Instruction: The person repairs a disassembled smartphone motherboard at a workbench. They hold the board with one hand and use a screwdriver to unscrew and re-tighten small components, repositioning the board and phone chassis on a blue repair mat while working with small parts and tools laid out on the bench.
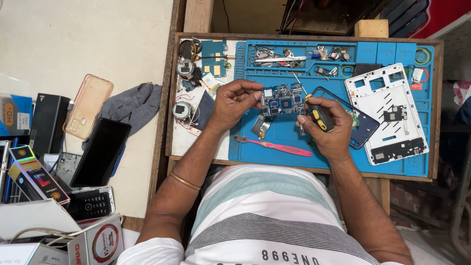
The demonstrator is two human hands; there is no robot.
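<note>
Circuit board (283,100) held above blue mat (294,137), L hand (234,104) pinching its left edge. R hand (327,128) closed on screwdriver (316,112), tip at board. Likely light, stiff, fragile; grip by edges only.

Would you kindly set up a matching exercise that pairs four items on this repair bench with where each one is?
Items:
1. circuit board
2. screwdriver
3. pink toothbrush
4. white back panel

Places:
A. lying on the blue mat nearest the person
B. at the mat's right end
C. pinched in the left hand
D. gripped in the right hand

Pairs: 1-C, 2-D, 3-A, 4-B
</note>
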